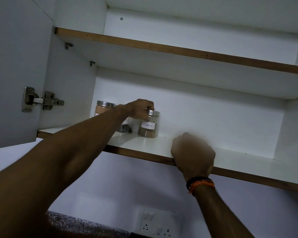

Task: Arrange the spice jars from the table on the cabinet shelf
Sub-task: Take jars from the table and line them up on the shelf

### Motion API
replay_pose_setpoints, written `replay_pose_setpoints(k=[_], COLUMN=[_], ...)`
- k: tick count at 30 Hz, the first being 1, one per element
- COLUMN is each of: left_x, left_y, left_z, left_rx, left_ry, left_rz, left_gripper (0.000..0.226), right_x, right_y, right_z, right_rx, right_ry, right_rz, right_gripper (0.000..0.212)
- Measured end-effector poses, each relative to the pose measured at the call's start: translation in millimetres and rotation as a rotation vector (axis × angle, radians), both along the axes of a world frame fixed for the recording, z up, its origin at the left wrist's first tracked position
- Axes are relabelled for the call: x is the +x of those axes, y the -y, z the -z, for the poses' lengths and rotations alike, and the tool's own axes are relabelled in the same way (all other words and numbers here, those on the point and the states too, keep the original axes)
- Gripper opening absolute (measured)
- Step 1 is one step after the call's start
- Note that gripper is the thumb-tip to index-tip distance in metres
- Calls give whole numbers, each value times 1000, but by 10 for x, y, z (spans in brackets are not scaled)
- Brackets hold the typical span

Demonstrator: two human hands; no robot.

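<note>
Three glass spice jars with metal lids stand at the back left of the lower cabinet shelf [144, 146]. The right jar [148, 127] holds brown spice and has a white label. My left hand [140, 109] grips its lid from above. Behind my left forearm, a middle jar [126, 128] with dark contents is mostly hidden. At the far left is a jar of orange-brown powder [103, 109]. My right hand [193, 153], blurred, grips the shelf's front edge with curled fingers; whether it holds anything else is hidden.
The cabinet door [15, 74] stands open at the left on a metal hinge [41, 100]. An upper shelf [179, 50] runs above. A wall socket plate [158, 224] and a speckled countertop [72, 224] lie below. The lower shelf's right half is bare.
</note>
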State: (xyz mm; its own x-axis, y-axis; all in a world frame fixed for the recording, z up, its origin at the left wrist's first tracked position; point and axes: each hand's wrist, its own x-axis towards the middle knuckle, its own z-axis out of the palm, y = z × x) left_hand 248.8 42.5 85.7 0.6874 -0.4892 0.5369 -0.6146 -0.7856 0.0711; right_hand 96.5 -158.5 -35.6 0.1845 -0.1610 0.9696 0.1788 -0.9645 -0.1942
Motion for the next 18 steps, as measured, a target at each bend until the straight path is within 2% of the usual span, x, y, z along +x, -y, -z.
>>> replay_pose_setpoints(k=[6,11,18], left_x=[-212,-695,-1572], left_y=[-22,-98,-136], left_z=[15,37,330], left_rx=[-27,-64,-113], left_ry=[66,74,45], left_rz=[-15,72,178], left_gripper=[56,45,35], right_x=[-10,-25,-131], right_y=[6,6,1], right_z=[-6,-12,-43], right_rx=[11,31,31], right_ry=[-27,-88,-276], right_rz=[17,34,4], right_gripper=[29,30,32])
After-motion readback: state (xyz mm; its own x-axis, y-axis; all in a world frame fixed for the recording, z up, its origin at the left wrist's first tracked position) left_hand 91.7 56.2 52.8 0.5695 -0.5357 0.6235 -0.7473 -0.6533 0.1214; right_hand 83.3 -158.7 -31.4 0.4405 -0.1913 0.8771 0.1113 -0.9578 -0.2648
